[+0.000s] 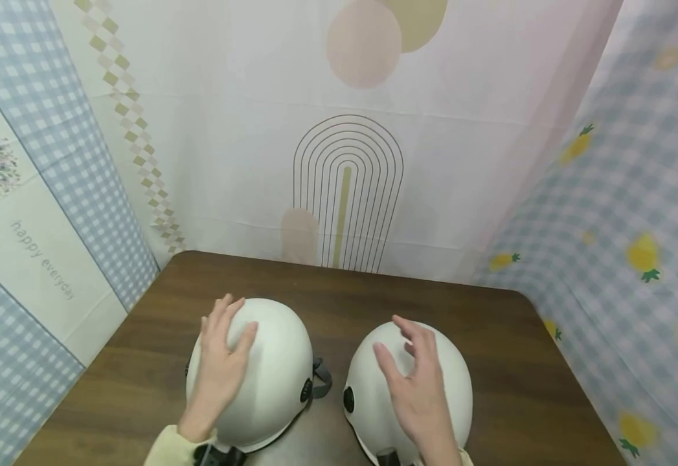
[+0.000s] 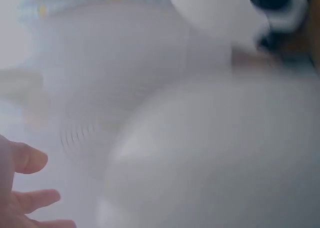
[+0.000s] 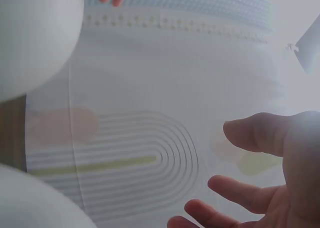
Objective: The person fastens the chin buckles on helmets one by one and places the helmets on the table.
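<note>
Two white helmets lie side by side on the table, domes upward. Over the left helmet [image 1: 277, 362] hovers my left hand [image 1: 220, 362], its fingers spread and pointing away from me. A gap shows between those fingers and the dome in the left wrist view. My right hand [image 1: 420, 391] is raised above the right helmet [image 1: 458, 388], thumb and fingers apart with nothing between them. Each helmet has a black round fitting on its side, and a dark grey strap [image 1: 322, 378] sticks out from the left one. The helmets' undersides are hidden.
The brown wooden table [image 1: 339, 294] ends against a white patterned cloth [image 1: 461, 181] at the back. Blue checked cloth hangs at the left [image 1: 41, 97] and right [image 1: 601, 213] sides. A narrow strip of tabletop separates the two helmets.
</note>
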